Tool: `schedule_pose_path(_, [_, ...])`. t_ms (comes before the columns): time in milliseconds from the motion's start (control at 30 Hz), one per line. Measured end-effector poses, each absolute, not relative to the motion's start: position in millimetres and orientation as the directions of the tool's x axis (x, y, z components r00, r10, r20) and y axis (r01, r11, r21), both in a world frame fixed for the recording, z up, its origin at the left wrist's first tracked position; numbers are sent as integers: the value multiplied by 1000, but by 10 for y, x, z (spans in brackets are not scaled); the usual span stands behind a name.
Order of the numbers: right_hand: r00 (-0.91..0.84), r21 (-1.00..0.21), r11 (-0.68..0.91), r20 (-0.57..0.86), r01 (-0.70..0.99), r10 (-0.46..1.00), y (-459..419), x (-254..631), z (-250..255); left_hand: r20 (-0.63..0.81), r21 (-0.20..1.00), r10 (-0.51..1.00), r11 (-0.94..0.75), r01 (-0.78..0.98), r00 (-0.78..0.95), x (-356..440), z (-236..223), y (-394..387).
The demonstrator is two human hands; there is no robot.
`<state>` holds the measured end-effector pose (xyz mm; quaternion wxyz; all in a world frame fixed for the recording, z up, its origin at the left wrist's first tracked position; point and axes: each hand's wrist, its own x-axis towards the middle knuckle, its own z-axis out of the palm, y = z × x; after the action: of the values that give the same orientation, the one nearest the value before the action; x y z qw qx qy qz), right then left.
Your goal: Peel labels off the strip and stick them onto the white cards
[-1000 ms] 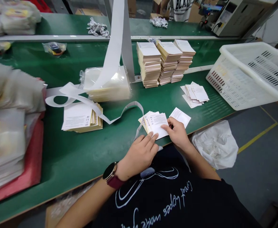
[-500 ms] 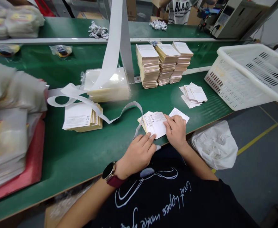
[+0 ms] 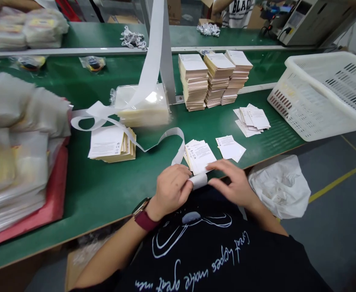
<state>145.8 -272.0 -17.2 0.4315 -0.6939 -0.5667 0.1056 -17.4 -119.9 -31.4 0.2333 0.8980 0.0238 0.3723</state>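
My left hand (image 3: 173, 186) is closed at the table's front edge, pinching a white paper-like strip (image 3: 200, 181). The strip's short curled end sticks out to the right of my thumb, and a length of it loops away behind the hand. My right hand (image 3: 234, 180) is open beside that end, thumb and forefinger apart, its forefinger over the corner of a small stack of printed cards (image 3: 200, 156). Whether that fingertip touches the cards I cannot tell. Two more cards (image 3: 230, 147) lie overlapping just right of the stack.
Tall card stacks (image 3: 192, 83) stand at the back, with loose cards (image 3: 253, 119) before them. A card pile (image 3: 106, 142) and a plastic-wrapped pack (image 3: 144, 115) lie left. Bagged items fill a red tray (image 3: 56, 190). Right are a white basket (image 3: 305, 101) and a white bag (image 3: 282, 186).
Both hands have come off the card stack. My left hand now pinches the strip in front of it; my right hand has opened and drawn back toward me.
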Motion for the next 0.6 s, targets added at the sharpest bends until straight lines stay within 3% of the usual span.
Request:
schedule_pose_path(67, [207,-756,103,303,646,930,-2684,1260,-137,610,558,374,-829,-44,698,-182,-293,-1168])
schedule_pose_path(133, [231,-802,119,305,585,924,-2633,1165,-170,542,638,528,-765,89,654,-189,-278,-1123])
schedule_pose_path(233, [314,-880,121,288,459,905,-2569,1155,-262,548,609,615,-758,234,567,-195,-245,-1054])
schedule_pose_path(300, [356,-915,114,262,387,897,-2543,1180,-301,663,464,505,-856,227,552,-201,-209,-1033])
schedule_pose_path(367, [408,-941,101,235,323,883,-2525,1197,-318,762,242,286,-958,154,581,-209,-177,-1046])
schedule_pose_path(433, [438,-948,104,234,300,868,-2511,1194,-322,769,82,80,-996,27,634,-210,-172,-1083])
schedule_pose_path(533, [439,-886,162,366,434,821,-2515,1166,-319,723,112,8,-988,-106,691,-173,-221,-1144])
schedule_pose_path(600, [413,-747,216,555,628,722,-2555,1162,-309,694,167,49,-981,-94,718,-131,-264,-1171])
